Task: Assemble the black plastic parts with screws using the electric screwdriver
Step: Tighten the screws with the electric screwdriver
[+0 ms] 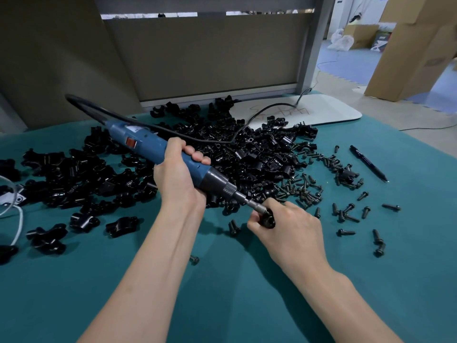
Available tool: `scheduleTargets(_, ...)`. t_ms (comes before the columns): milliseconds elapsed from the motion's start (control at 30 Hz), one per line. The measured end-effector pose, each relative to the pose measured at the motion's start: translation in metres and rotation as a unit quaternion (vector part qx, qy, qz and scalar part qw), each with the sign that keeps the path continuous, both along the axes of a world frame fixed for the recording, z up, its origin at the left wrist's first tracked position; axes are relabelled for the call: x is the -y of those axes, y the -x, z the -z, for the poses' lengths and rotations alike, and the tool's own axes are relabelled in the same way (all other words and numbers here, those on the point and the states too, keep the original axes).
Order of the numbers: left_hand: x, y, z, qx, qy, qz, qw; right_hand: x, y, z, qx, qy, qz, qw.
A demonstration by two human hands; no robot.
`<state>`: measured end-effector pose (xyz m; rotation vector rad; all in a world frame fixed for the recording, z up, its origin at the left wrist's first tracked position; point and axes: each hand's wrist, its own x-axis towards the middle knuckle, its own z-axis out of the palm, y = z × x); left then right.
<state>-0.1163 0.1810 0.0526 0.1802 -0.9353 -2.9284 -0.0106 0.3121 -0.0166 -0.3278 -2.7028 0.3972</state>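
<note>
My left hand (pixel 176 175) grips the blue electric screwdriver (pixel 153 147) around its body, tilted with the bit pointing down to the right. The metal bit (pixel 249 201) meets a small black plastic part (pixel 267 219) that my right hand (pixel 289 226) holds just above the green mat. My fingers hide most of that part. A large heap of black plastic parts (pixel 247 154) lies behind both hands. Loose black screws (pixel 304 189) are scattered to the right of the heap.
Several assembled black pieces (pixel 84 221) lie at the left on the green mat (pixel 222 293). A black pen (pixel 368 163) lies at the right. The screwdriver's cable (pixel 212 141) crosses the heap toward a white board (pixel 321 110). A grey partition stands behind.
</note>
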Motion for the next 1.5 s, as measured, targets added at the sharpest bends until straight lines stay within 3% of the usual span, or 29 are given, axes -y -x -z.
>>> scheduleTargets(567, -0.008, -0.010, -0.010, -0.080, 0.047, -0.014, 0.996, -0.001, -0.001, -0.001, 0.005, 0.120, -0.002, 0.993)
scheduleTargets(733, -0.006, -0.009, -0.016, -0.074, 0.047, -0.009, 0.996, -0.001, 0.000, -0.003, -0.019, 0.071, 0.003, 0.997)
scheduleTargets(867, 0.003, -0.005, -0.019, -0.072, 0.003, 0.023, 0.997, 0.005, -0.001, -0.004, -0.093, 0.039, -0.022, 0.995)
scheduleTargets(1100, 0.020, 0.004, -0.021, -0.019, -0.054, 0.038, 0.998, 0.000, 0.000, -0.003, 0.016, 0.062, -0.017, 0.998)
scheduleTargets(1500, 0.020, 0.006, -0.016, -0.015, -0.004, -0.062, 0.998, 0.013, -0.004, -0.006, 0.025, 0.070, -0.046, 0.996)
